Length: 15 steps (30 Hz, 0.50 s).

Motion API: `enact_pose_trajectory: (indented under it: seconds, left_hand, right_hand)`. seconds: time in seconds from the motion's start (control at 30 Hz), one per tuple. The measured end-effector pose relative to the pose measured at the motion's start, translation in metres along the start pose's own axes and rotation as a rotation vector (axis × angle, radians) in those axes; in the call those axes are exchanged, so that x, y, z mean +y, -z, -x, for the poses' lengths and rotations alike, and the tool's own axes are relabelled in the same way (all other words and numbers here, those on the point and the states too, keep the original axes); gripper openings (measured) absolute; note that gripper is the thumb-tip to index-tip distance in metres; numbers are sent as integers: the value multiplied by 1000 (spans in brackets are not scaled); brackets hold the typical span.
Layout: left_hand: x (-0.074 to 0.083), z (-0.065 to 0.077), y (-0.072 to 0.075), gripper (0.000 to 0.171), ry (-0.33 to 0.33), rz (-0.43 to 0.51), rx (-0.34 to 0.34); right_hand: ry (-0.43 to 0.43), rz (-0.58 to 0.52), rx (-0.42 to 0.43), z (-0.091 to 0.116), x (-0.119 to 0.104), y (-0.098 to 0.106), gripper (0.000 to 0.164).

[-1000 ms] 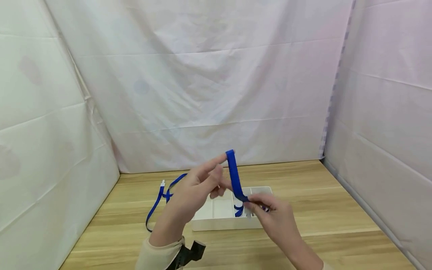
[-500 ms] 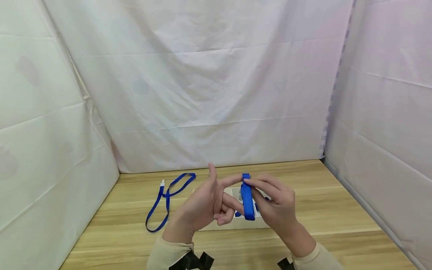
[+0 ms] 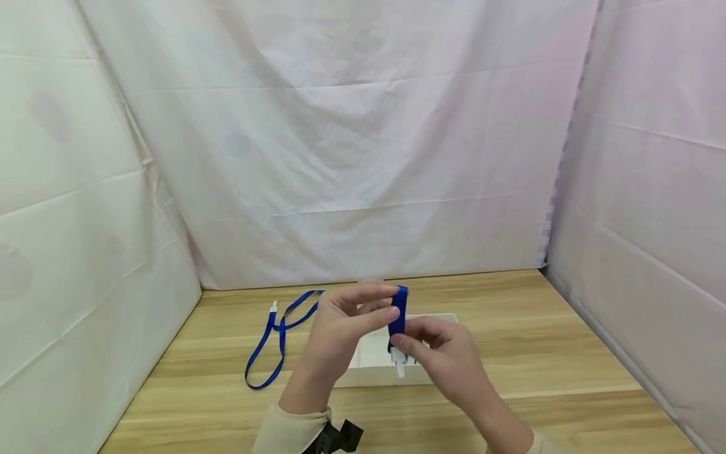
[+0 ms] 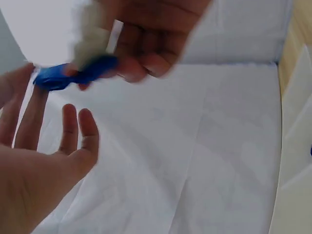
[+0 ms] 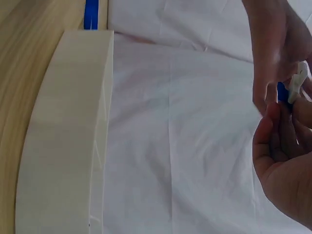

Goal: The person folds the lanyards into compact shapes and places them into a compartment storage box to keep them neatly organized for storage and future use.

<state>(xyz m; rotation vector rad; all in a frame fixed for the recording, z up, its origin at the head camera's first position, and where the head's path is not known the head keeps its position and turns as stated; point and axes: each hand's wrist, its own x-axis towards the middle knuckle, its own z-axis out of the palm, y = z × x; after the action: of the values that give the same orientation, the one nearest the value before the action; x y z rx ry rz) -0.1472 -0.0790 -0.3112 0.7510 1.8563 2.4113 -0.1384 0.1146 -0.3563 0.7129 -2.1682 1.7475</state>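
Observation:
A blue lanyard [image 3: 399, 323], wound into a short flat bundle, is held up between both hands over the white tray. My left hand [image 3: 337, 331] has its upper end between thumb and fingers. At the lower end, my right hand [image 3: 445, 356] pinches the strap just above its white plastic clip [image 3: 399, 364], which hangs down. In the left wrist view the bundle [image 4: 52, 79] spans from the left fingertips to the blurred right hand [image 4: 161, 34]. The right wrist view shows the clip [image 5: 297, 83] beside the right fingertips, with most of the strap hidden by fingers.
Behind and below the hands stands a white divided tray [image 3: 382, 377], partly covered by them. Left of it, a second blue lanyard [image 3: 282, 343] lies looped on the wooden table [image 3: 187, 391], its white clip [image 3: 273, 307] pointing away. White cloth [image 3: 363, 157] hangs around the table.
The right hand carried the strap around the left fingers, shortening it into a compact bundle. The left thumb has come down onto it, and the right hand is now at the clip end.

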Motion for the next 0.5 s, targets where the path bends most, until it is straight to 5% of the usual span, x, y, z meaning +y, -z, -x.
enact_pose_trajectory:
  seconds: [0.1, 0.23, 0.37, 0.5]
  left_hand:
    - [-5, 0, -3, 22, -23, -47, 132]
    - [-6, 0, -5, 26, -47, -96, 203]
    - [-3, 1, -3, 18, -54, -27, 173]
    - [0, 1, -1, 26, -44, 82, 92]
  right_hand:
    - [108, -62, 3, 9, -4, -8, 18]
    - [505, 25, 7, 11, 0, -8, 20]
    - [817, 140, 2, 6, 3, -3, 18]
    - [993, 190, 7, -1, -2, 3, 17]
